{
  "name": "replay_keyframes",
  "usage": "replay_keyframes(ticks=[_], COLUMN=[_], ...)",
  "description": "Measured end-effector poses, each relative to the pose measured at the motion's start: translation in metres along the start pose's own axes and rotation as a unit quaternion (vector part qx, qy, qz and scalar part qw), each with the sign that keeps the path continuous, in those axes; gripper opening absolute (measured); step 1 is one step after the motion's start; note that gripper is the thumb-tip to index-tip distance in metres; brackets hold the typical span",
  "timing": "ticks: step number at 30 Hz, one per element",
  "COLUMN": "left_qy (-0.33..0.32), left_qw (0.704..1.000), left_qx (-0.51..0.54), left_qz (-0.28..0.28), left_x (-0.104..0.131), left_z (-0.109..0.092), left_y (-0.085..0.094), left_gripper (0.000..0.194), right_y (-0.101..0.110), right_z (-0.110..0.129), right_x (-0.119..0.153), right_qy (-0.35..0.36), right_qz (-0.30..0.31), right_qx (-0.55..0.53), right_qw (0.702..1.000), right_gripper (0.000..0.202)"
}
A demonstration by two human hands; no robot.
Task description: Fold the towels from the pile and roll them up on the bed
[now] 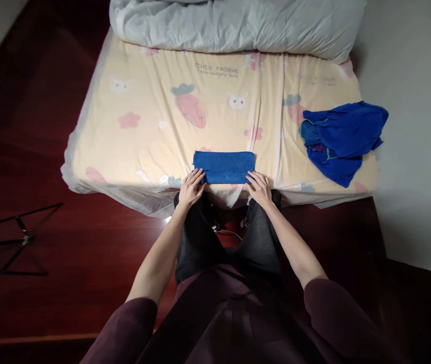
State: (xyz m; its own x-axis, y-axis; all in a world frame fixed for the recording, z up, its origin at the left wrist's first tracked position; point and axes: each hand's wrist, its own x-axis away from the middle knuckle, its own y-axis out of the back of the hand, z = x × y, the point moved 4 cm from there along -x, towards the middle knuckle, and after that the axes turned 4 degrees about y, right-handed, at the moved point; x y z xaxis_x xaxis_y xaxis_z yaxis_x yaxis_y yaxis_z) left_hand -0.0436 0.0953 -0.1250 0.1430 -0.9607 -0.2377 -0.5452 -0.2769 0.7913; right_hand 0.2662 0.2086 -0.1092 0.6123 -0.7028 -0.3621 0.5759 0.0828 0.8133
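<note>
A blue cloth [224,163], folded into a flat rectangle, lies at the front edge of the bed. A crease runs across it, parallel to its long sides. My left hand [191,188] rests on its near left corner, fingers stretched over the fabric. On the near right corner lies my right hand [259,188], its fingers extended too and the thumb by the cloth's front edge. Both palms face down. Off to the right, a crumpled heap of blue cloths [346,134] with some green edging sits on the bed.
The bed has a pale yellow sheet [143,101] printed with rabbits and carrots. A rolled grey-white quilt [234,25] spans its far side. Black tripod legs [22,240] stand on the dark red floor [97,283] at left. A pale wall [416,151] borders the right.
</note>
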Motion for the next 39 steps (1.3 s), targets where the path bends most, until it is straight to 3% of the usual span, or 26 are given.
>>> replay_keyframes(ticks=[5,9,17,23,30,34,39], left_qy=[0.027,0.046,0.071,0.057,0.105,0.121,0.138], left_qw=[0.998,0.998,0.996,0.997,0.988,0.978,0.973], left_qx=[-0.017,-0.007,0.051,0.041,0.11,0.167,0.182], left_qz=[0.046,0.051,0.013,0.016,-0.003,-0.016,-0.02], left_x=[-0.007,-0.01,-0.015,-0.002,0.008,0.002,-0.001], left_z=[0.004,0.007,0.001,-0.001,0.013,0.023,0.034], left_y=[-0.007,-0.011,-0.01,-0.005,0.0,-0.004,-0.01], left_gripper=[0.067,0.065,0.064,0.057,0.041,0.046,0.045], right_y=[-0.006,-0.01,-0.013,0.001,0.006,-0.001,-0.007], right_z=[0.001,-0.003,-0.007,-0.005,-0.018,-0.028,-0.037], right_x=[-0.004,-0.007,-0.011,-0.001,0.01,0.007,0.003], right_qy=[0.01,-0.015,-0.027,-0.027,-0.089,-0.138,-0.146], right_qz=[0.065,0.083,0.057,0.033,-0.006,-0.027,-0.033], right_qx=[0.004,0.0,-0.027,-0.06,-0.131,-0.167,-0.178], right_qw=[0.998,0.996,0.998,0.997,0.987,0.976,0.973], right_gripper=[0.051,0.055,0.054,0.046,0.032,0.029,0.029])
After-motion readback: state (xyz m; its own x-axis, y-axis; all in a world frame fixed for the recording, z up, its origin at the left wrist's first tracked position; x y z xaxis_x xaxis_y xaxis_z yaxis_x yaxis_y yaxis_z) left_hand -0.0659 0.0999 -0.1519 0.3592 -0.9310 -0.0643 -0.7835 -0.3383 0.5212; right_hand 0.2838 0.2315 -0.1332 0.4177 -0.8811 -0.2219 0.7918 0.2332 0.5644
